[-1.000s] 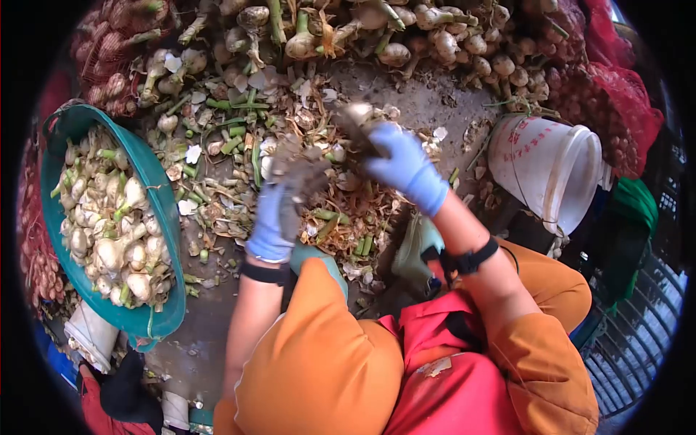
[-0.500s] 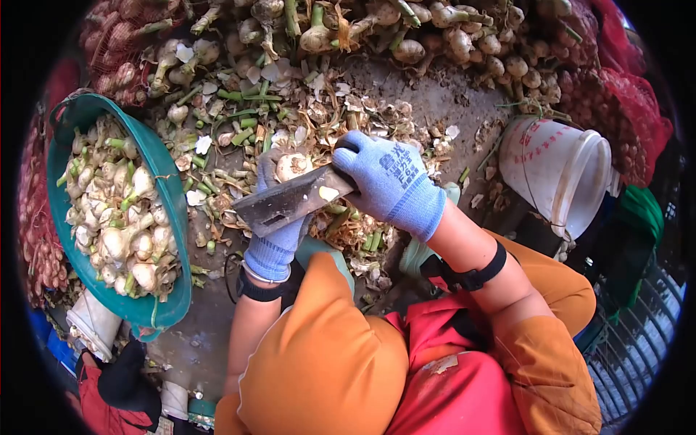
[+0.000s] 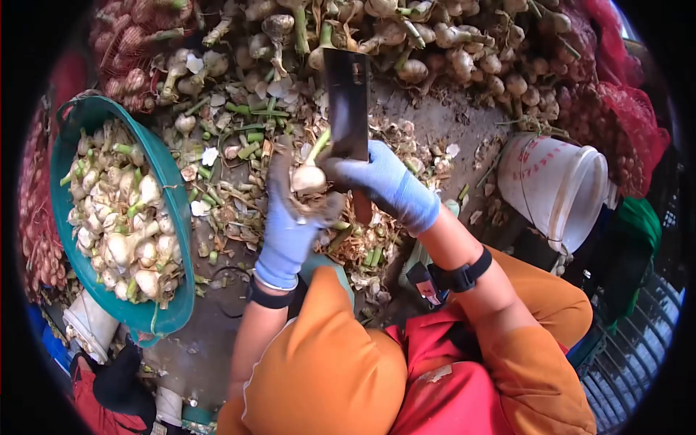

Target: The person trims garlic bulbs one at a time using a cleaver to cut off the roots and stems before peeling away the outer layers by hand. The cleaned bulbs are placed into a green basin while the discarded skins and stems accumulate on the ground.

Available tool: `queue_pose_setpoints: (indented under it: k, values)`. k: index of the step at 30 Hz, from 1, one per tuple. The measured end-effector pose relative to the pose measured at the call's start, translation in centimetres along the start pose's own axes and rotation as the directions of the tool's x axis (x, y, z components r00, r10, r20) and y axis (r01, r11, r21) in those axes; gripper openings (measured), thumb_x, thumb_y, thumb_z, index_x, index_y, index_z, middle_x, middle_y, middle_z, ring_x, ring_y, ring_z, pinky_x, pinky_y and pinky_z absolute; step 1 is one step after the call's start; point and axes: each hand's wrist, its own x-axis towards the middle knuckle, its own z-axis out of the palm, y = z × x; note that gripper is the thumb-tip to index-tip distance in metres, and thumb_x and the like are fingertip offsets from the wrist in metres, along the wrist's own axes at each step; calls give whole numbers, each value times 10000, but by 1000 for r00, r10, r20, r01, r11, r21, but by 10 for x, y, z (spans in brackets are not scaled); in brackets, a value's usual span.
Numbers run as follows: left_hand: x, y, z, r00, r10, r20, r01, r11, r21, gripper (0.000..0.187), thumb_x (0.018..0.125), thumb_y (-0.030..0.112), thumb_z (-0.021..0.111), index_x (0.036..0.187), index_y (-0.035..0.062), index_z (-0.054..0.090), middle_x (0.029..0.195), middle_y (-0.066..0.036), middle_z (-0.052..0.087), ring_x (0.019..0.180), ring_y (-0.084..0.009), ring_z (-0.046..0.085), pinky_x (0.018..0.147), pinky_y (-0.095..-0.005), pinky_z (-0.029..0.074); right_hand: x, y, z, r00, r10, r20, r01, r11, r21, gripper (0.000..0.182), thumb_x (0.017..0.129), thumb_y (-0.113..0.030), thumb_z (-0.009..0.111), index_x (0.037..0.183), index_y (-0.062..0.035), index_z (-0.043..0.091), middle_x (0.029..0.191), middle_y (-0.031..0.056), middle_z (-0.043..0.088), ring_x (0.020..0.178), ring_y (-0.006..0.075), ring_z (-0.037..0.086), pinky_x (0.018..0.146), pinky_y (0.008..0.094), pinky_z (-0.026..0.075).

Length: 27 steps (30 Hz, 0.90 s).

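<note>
A pale garlic bulb (image 3: 309, 178) with a short green stem sits in the cupped fingers of my left hand (image 3: 281, 228), in a blue glove with dirty fingertips. My right hand (image 3: 397, 185), also gloved in blue, grips a cleaver (image 3: 348, 109). The dark, broad blade points away from me, and its brown handle shows below the fist. The right thumb and fingertips are right beside the bulb. Under both hands lie cut stems and peeled skins (image 3: 250, 148).
To the left a tilted green basket (image 3: 181, 254) holds trimmed garlic bulbs. A heap of garlic with stems (image 3: 457, 58) spans the far side. At the right a white bucket (image 3: 544, 170) lies on its side near red mesh sacks (image 3: 631, 130). Part of another person (image 3: 119, 391) shows lower left.
The cleaver has swung from lying across the left hand to pointing away from me. The bulb in the left hand has turned, and its green stem now shows.
</note>
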Motion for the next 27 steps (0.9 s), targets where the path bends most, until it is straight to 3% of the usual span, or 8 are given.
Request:
queue_pose_setpoints:
  k: [3,7,10,18,20,22,24,27]
  values:
    - [2,17,-29,783,-570,250,601,590,-539,421,877,119,688,1256,51,517,1057,-61,605,853,-143,644,694,-243,541,-6,-16,6,912,-371,174,366,549,-752,275,788,-273,651,1014,-125,701,959,158,632,858,357,645,763,405,525]
    - [12,23,-66,902,-423,83,394,732,-556,381,919,230,613,1255,66,542,1001,-97,664,578,-60,547,558,-192,487,30,-20,-31,992,123,8,-32,313,-949,304,781,-348,613,946,-107,699,895,164,691,895,345,669,797,423,531]
    - [29,40,-135,968,33,247,249,-88,-964,480,891,172,650,1340,52,530,1067,-99,662,495,-28,459,492,-164,421,37,-45,-46,904,-428,23,237,455,-858,277,820,-344,651,958,-108,697,1167,148,636,1001,332,645,854,413,515]
    - [14,4,-60,843,-462,276,424,255,-869,518,998,425,498,1371,66,507,1197,-112,642,863,-163,620,704,-255,538,62,-5,-40,814,-576,75,326,346,-880,300,764,-321,676,934,-74,693,1061,146,633,932,348,642,832,419,521]
    - [-9,-40,-54,820,-511,257,571,703,-424,455,1015,350,479,1365,59,495,1166,-110,660,1021,-232,653,789,-294,565,21,4,-6,892,-411,190,378,444,-812,277,752,-297,678,891,-58,677,981,153,638,871,343,642,808,416,524]
    - [-26,-71,-51,914,225,338,-346,869,354,405,963,93,504,1366,79,475,1174,-74,643,1008,-178,646,845,-254,535,-6,18,16,853,-390,348,521,584,-623,259,757,-284,681,876,-54,668,894,156,628,830,345,638,780,417,524]
    - [-38,-69,-50,895,-333,298,432,812,-391,460,924,86,566,1376,98,480,1151,-53,658,1017,-193,651,914,-343,530,-18,17,16,904,-283,320,424,686,-591,249,755,-241,696,903,-45,660,884,155,618,835,347,626,772,407,516]
    - [-17,5,-31,794,-607,30,549,695,-464,523,881,77,642,1375,106,472,1201,-77,637,1049,-200,643,973,-422,504,-20,-7,7,973,-189,130,223,646,-730,256,771,-234,717,914,-37,640,898,141,600,860,355,621,753,407,505]
